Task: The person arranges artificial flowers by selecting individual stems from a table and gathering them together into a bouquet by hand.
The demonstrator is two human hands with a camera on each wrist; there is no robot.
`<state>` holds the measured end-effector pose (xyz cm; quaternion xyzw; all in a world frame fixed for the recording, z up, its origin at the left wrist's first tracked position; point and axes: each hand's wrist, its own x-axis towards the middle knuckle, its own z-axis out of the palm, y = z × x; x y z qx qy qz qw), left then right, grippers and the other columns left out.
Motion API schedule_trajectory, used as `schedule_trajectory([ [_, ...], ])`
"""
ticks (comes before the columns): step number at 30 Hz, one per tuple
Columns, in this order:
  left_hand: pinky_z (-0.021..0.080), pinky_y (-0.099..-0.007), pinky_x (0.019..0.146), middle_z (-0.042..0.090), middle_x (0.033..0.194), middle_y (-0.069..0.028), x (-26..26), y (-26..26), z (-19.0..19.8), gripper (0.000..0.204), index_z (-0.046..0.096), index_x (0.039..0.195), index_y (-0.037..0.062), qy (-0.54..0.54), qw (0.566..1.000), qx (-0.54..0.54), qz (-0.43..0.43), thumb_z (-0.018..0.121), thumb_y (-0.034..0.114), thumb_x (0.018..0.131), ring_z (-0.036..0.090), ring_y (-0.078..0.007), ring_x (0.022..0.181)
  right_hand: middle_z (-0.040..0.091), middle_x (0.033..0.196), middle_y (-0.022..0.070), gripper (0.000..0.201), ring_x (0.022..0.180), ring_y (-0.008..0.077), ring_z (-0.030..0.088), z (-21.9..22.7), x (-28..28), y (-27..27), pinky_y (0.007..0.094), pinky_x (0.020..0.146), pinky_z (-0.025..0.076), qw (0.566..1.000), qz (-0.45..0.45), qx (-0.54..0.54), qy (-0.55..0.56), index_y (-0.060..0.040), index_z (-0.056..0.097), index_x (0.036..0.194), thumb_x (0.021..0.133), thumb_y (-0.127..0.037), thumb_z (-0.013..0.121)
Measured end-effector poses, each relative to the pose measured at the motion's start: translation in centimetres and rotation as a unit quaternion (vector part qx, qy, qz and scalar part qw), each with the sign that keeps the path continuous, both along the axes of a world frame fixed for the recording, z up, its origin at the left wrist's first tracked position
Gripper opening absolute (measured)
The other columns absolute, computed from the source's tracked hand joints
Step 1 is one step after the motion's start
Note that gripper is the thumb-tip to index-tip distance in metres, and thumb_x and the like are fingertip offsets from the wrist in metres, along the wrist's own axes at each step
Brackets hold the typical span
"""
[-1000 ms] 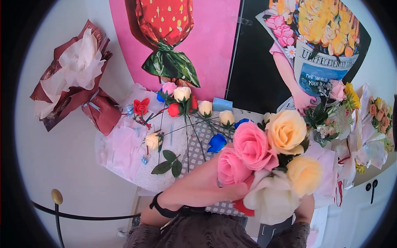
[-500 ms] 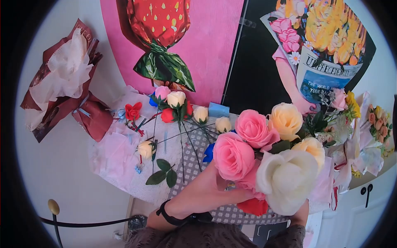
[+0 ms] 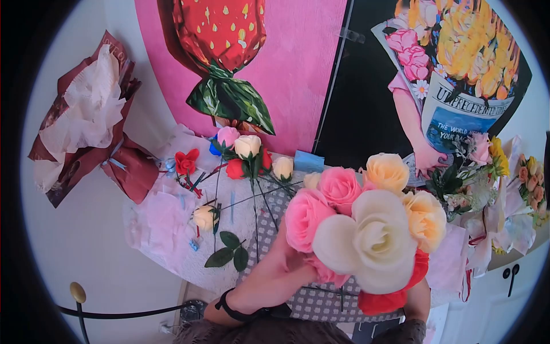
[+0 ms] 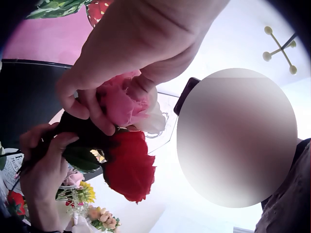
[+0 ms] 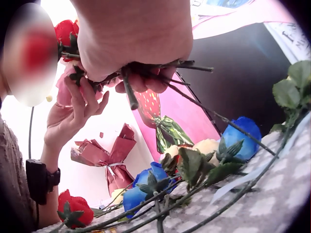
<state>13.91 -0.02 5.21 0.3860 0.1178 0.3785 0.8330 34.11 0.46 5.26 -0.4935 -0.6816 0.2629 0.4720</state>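
A bunch of artificial roses fills the middle of the head view, with a large white rose point(image 3: 375, 241) facing up. Around it sit pink roses point(image 3: 309, 221), cream roses point(image 3: 425, 221) and red roses point(image 3: 385, 301). My left hand point(image 3: 283, 272) is at the bunch's left side, its thumb and fingers round a pink rose point(image 4: 124, 104) in the left wrist view. Below the blooms, my right hand point(image 5: 138, 41) grips the gathered stems point(image 5: 129, 90), whose cut ends stick out past the fist. The blooms hide that hand in the head view.
Loose roses lie on the table, including a cream one point(image 3: 204, 218) and blue ones point(image 5: 241, 139), near a leaf sprig point(image 3: 229, 249). A maroon-wrapped bouquet point(image 3: 129, 172) stands at left. Pale tissue paper point(image 3: 166, 223) covers the table's left; wrapped flowers point(image 3: 487, 155) stand at right.
The bunch has turned and tilted: the white rose has moved up and left to the centre, and red roses show more at the lower right. My left hand stays at the pink roses.
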Motion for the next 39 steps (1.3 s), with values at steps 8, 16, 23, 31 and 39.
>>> schedule_trajectory([
  [8, 0.031, -0.0382, 0.11, 0.03, 0.146, -0.0097, -0.9, 1.4, 0.4, 0.09, 0.001, 0.15, 0.0105, 0.117, 0.986, 0.051, -0.106, 0.057, -0.009, 0.083, 0.03, -0.0204, 0.137, 0.068, 0.095, 0.0079, 0.033, 0.09, 0.0266, 0.062, -0.7, 2.1, -1.4, 0.0388, 0.093, 0.045, 0.998, 0.024, 0.033, -0.048, -0.0041, 0.063, 0.102, 0.071, -0.012, 0.072],
  [16, 0.031, -0.0425, 0.109, 0.027, 0.145, -0.0211, -3.8, 2.9, 1.0, 0.104, 0.004, 0.146, 0.0025, 0.136, 0.906, 0.317, -0.246, 0.08, 0.02, 0.077, 0.034, -0.0254, 0.135, 0.068, 0.094, 0.0078, 0.033, 0.089, 0.0269, 0.062, -1.3, 2.0, -1.8, 0.0389, 0.092, 0.045, 0.992, 0.033, 0.07, -0.096, -0.0045, 0.064, 0.101, 0.07, -0.012, 0.073],
  [23, 0.032, -0.0425, 0.107, 0.033, 0.14, -0.017, -2.0, 3.6, 3.7, 0.132, 0.002, 0.148, 0.0063, 0.153, 0.917, 0.334, -0.157, 0.095, 0.025, 0.055, 0.039, -0.0289, 0.131, 0.068, 0.094, 0.0076, 0.033, 0.088, 0.0273, 0.062, -1.9, 4.0, -3.1, 0.039, 0.092, 0.045, 0.988, 0.036, 0.086, -0.127, -0.0049, 0.064, 0.101, 0.069, -0.012, 0.073],
  [31, 0.038, -0.0346, 0.102, 0.038, 0.133, -0.013, 1.0, 3.8, 5.9, 0.115, 0.012, 0.148, 0.0074, 0.276, 0.897, 0.299, -0.171, 0.087, 0.009, 0.062, 0.046, -0.0202, 0.118, 0.067, 0.094, 0.0074, 0.034, 0.087, 0.0276, 0.061, -3.0, 5.2, -4.1, 0.0391, 0.092, 0.044, 0.979, 0.029, 0.12, -0.161, -0.0052, 0.064, 0.1, 0.069, -0.012, 0.073],
  [39, 0.043, -0.0307, 0.096, 0.058, 0.117, -0.0085, 2.2, 6.4, 6.0, 0.082, 0.042, 0.134, 0.0049, 0.269, 0.841, 0.389, -0.262, 0.085, 0.023, 0.067, 0.057, -0.0166, 0.107, 0.062, 0.093, 0.009, 0.024, 0.099, 0.0274, 0.053, -4.0, 6.2, -4.1, 0.0346, 0.085, 0.045, 0.992, 0.024, 0.009, -0.125, -0.0053, 0.063, 0.099, 0.076, -0.013, 0.062],
])
